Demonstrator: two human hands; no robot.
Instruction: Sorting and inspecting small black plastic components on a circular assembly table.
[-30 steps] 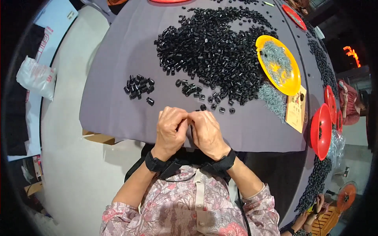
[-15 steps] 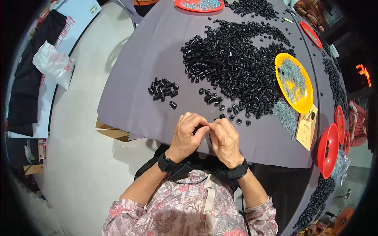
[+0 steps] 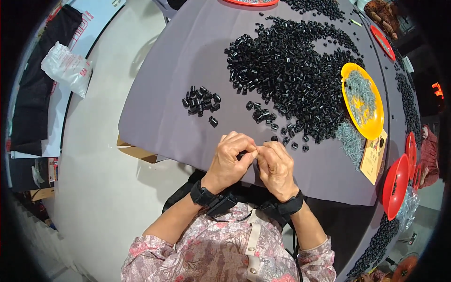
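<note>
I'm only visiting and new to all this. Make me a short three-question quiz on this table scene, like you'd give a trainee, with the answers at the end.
1. True or false: the small cluster of black pieces lies to the left of the large black heap.
2. What colour is the plate that holds thin grey pieces, at the large heap's right side? A) red B) yellow C) white
3. Fill the gap: the left hand and the right hand come together at their ____, near the table's front edge.

Key: 1. True. 2. B. 3. Fingertips; what they may be pinching cannot be made out.
</note>
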